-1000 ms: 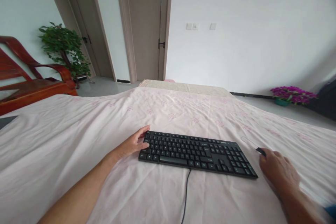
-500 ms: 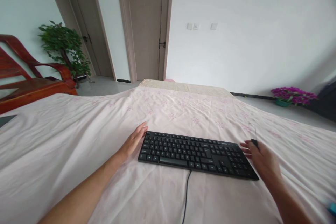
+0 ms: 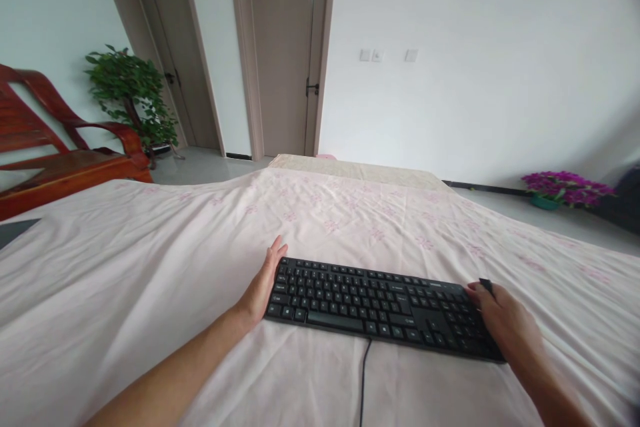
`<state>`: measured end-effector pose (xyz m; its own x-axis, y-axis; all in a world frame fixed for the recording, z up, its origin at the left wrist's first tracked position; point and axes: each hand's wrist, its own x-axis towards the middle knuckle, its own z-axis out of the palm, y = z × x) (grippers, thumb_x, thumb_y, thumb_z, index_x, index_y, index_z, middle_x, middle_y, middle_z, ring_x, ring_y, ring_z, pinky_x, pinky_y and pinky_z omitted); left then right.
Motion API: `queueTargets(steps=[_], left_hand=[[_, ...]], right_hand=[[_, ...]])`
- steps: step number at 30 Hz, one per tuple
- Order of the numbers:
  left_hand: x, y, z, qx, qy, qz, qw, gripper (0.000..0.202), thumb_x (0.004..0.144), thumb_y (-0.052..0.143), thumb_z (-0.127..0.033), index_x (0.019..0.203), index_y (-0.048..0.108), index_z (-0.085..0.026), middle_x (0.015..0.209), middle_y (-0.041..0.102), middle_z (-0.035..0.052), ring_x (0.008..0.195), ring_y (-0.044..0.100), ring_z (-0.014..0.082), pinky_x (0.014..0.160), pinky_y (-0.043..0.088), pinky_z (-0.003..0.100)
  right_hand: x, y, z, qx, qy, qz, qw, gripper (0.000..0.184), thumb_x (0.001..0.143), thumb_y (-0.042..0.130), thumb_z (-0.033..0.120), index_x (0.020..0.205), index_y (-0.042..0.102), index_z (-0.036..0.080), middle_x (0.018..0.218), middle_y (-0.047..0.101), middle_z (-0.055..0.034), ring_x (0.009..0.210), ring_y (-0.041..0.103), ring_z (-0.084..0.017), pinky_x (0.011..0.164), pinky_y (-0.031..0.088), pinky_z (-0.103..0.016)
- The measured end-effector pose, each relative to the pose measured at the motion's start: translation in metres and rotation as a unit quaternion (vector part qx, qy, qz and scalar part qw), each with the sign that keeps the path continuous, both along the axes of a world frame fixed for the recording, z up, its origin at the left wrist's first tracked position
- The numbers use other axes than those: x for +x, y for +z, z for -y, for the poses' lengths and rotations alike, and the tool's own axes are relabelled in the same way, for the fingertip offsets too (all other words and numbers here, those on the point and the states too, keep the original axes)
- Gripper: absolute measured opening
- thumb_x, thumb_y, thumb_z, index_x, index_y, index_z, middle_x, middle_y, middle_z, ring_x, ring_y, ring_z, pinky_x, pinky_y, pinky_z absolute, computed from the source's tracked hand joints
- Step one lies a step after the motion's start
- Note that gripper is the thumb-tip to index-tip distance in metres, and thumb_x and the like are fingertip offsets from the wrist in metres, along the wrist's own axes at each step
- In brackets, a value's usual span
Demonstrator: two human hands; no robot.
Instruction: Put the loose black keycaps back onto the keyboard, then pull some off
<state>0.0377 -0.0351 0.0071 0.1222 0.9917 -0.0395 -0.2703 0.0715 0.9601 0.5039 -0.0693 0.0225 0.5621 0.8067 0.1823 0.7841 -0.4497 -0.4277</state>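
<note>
A black keyboard (image 3: 370, 300) lies on a pale pink sheet (image 3: 150, 260), and its cable (image 3: 364, 380) runs toward me. My left hand (image 3: 263, 287) rests edge-on against the keyboard's left end with its fingers stretched out, holding nothing. My right hand (image 3: 505, 327) lies over the keyboard's right end, fingers curled. A small black tool handle (image 3: 485, 285) pokes out above its fingertips. The rest of the tool is hidden by the hand.
The sheet covers a wide bed-like surface. A red wooden chair (image 3: 60, 160) and a green plant (image 3: 133, 93) stand at the left. Closed doors (image 3: 283, 47) are at the back. Purple flowers (image 3: 565, 188) sit on the floor at the right. A dark flat object (image 3: 13, 230) shows at the left edge.
My right hand took up the small black-handled wire tool from the sheet and moved left onto the keyboard's right end. My left thumb came off the keys, and that hand now lies flat against the edge.
</note>
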Motion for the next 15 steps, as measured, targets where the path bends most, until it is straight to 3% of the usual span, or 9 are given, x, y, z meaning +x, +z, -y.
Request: queueTargets(steps=[7,15], left_hand=[[0.003,-0.003,0.003,0.016,0.024,-0.054,0.998,0.060,0.091,0.025,-0.063,0.147,0.026,-0.040,0.154,0.030,-0.0002,0.145,0.017,0.0186,0.117,0.004,0.042],[0.001,0.004,0.003,-0.003,0.029,0.037,0.999,0.062,0.090,0.029,-0.064,0.145,0.032,-0.035,0.152,0.035,0.0038,0.143,0.022,0.0202,0.117,0.010,0.043]], right_hand=[[-0.016,0.003,-0.006,-0.056,-0.025,0.016,0.998,0.056,0.088,0.026,0.054,0.109,0.064,0.019,0.096,0.068,-0.0167,0.089,0.062,-0.034,0.070,0.044,-0.039],[-0.014,-0.005,-0.002,-0.046,-0.012,0.018,0.999,0.056,0.089,0.024,0.054,0.111,0.063,0.020,0.096,0.069,-0.0159,0.093,0.063,-0.034,0.074,0.044,-0.040]])
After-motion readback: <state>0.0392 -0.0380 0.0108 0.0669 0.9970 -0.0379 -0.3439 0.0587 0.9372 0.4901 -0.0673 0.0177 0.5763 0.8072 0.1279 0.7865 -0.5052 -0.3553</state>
